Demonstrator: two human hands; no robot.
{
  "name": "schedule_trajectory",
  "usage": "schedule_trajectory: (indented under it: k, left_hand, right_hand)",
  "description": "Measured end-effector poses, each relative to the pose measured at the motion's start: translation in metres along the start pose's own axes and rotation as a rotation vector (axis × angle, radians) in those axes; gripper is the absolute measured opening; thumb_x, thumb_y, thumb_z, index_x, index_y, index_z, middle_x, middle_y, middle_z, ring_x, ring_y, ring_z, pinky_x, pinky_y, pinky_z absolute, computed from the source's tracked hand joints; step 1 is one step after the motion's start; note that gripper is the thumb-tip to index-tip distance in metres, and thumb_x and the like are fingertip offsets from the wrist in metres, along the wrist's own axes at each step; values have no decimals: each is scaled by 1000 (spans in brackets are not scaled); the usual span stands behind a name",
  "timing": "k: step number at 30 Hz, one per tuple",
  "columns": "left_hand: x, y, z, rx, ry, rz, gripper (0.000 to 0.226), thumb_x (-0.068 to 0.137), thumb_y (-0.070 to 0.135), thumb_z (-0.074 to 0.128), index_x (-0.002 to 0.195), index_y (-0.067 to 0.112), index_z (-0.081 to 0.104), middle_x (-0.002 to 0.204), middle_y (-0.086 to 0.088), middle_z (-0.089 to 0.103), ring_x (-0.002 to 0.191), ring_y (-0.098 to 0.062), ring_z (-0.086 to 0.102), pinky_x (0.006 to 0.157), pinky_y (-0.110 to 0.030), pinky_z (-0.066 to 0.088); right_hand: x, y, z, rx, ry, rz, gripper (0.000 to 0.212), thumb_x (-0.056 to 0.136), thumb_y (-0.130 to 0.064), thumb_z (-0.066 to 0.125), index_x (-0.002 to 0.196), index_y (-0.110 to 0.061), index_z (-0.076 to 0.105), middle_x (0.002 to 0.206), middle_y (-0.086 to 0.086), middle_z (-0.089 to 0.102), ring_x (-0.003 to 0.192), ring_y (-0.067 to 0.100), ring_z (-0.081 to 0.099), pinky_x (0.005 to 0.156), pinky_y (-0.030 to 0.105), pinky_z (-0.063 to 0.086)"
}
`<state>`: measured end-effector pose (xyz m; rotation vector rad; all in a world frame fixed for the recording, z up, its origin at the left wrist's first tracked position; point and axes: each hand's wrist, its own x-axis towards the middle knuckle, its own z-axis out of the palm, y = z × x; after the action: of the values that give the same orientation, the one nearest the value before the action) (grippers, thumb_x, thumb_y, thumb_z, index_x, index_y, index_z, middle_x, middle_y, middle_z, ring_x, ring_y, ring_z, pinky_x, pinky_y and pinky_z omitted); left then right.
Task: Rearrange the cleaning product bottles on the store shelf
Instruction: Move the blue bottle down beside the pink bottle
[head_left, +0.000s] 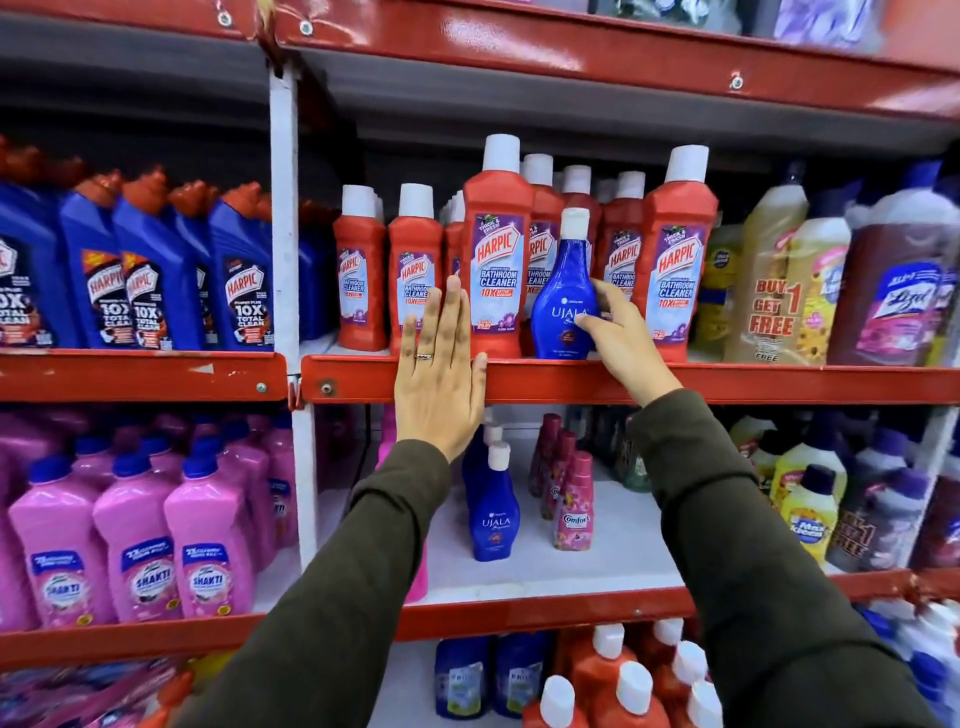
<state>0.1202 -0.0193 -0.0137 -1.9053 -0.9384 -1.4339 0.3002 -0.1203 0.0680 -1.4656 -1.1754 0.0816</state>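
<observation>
Shelf stock, red rack (571, 382): blue Ujala bottle (563, 306) upright at the front edge, between tall red Harpic bottles (496, 260). Right hand (626, 340) curled around the Ujala bottle's right side, gripping it. Left hand (441, 374) flat, fingers spread, holding nothing, against the shelf edge beside the Harpic bottles.

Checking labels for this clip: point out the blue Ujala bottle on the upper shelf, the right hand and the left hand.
blue Ujala bottle (563, 291): head view, front label.
right hand (626, 343): head view, back of hand.
left hand (439, 384): head view, back of hand.
</observation>
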Motion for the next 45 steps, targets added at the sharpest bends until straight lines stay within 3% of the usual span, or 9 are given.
schedule_trajectory:
  k: [7, 13, 19, 21, 25, 30, 36, 41, 45]
  left_hand:
    - [1, 0, -1, 40, -16, -3, 63, 109, 36, 14, 164, 6, 11, 174, -8, 9, 160, -21, 1, 130, -38, -10]
    - [2, 1, -3, 38, -12, 6, 62, 109, 35, 17, 163, 6, 14, 173, -9, 12, 160, -23, 5, 130, -38, -9]
    - [1, 2, -7, 36, -20, 5, 62, 109, 34, 20, 163, 5, 14, 173, -9, 11, 159, -21, 1, 129, -37, -13]
    - [1, 2, -7, 44, -23, 9, 62, 109, 34, 21, 163, 5, 13, 173, -9, 10, 159, -20, -2, 129, -37, -14]
    - [1, 0, -8, -2, -44, 12, 63, 109, 35, 22, 164, 6, 10, 174, -8, 6, 160, -21, -1, 129, -37, -13]
    - [-13, 0, -8, -53, 10, 28, 61, 109, 34, 17, 163, 7, 13, 173, -10, 10, 161, -22, 3, 130, -37, -11]
    - [-69, 4, 0, -131, 27, 30, 69, 105, 27, 30, 164, 12, 0, 171, 2, -20, 159, -15, -15, 129, -38, -12]
    - [-122, 8, 9, -139, -87, -1, 75, 100, 26, 34, 164, 10, -2, 172, -1, -17, 159, -15, -17, 129, -38, -13]
    - [-163, 11, 17, -122, -209, -36, 70, 99, 25, 37, 160, 2, 13, 170, -8, 8, 159, -14, -15, 130, -37, -11]
  right_hand:
    - [-4, -1, -2, 139, 12, -19, 49, 101, 0, 55, 148, -11, 47, 133, 3, 57, 132, 25, 58, 108, 49, 53]
    - [-6, -13, -12, 201, 32, -81, 48, 103, -3, 55, 149, -10, 46, 142, 10, 56, 126, 19, 56, 85, 19, 54]
    - [-17, -31, -22, 234, 18, -137, 46, 103, -3, 54, 148, -6, 47, 146, 17, 56, 136, 32, 55, 100, 39, 51]
    - [-27, -33, -24, 245, -3, -160, 45, 103, -4, 54, 148, -6, 47, 144, 16, 58, 127, 28, 60, 91, 31, 55]
    - [-50, -26, -23, 292, -41, -176, 40, 103, -2, 54, 142, -9, 49, 119, -5, 63, 92, -6, 68, 71, 11, 57]
    - [-80, 2, -14, 340, -93, -176, 37, 102, -3, 57, 134, -22, 52, 121, -9, 65, 99, -9, 68, 81, 12, 57]
    - [-119, 45, 4, 355, -127, -158, 43, 100, -3, 60, 132, -32, 57, 130, -6, 68, 116, 7, 65, 105, 34, 53]
    - [-147, 87, 25, 358, -145, -101, 48, 98, 2, 63, 144, -9, 55, 133, 9, 69, 114, 11, 68, 99, 26, 57]
    - [-165, 119, 41, 361, -170, -45, 50, 94, -8, 69, 142, -18, 58, 127, -3, 73, 110, 3, 70, 86, 18, 57]
